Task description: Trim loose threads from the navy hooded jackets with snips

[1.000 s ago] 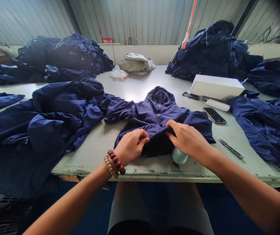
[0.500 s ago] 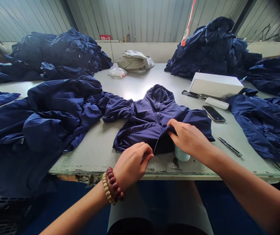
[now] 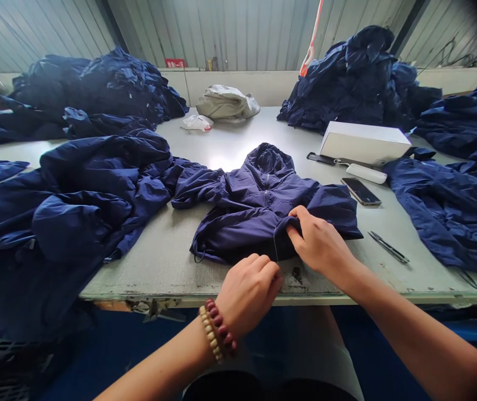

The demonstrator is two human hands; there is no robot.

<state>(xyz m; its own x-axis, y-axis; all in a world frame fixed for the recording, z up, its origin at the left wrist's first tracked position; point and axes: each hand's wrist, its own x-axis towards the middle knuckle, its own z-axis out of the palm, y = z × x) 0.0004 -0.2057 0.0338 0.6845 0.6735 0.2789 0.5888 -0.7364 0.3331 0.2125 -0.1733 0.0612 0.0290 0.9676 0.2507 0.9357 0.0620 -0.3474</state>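
Observation:
A navy hooded jacket (image 3: 246, 217) with a front zip lies on the table, hood away from me. My right hand (image 3: 319, 242) is closed on the hem, pinching its edge between thumb and fingers. From that hem a thin pale thread (image 3: 275, 246) runs down to my left hand (image 3: 251, 289), whose fingers are pinched together around its lower end. The left hand is near the table's front edge, back of the hand upward, so the fingertips are partly hidden. A pair of thread snips (image 3: 388, 248) lies to the right of my right hand.
Navy garments are heaped at the left (image 3: 104, 189), at the back, and at the right (image 3: 434, 206). A phone (image 3: 361, 191), a white power bank (image 3: 366, 173) and a white box (image 3: 363, 142) lie right of the jacket. A grey bundle (image 3: 226, 103) sits at the back.
My left hand has moved right and a little toward me, still holding the thread. My right hand stays at the hem. A pale blue-green object under it no longer shows.

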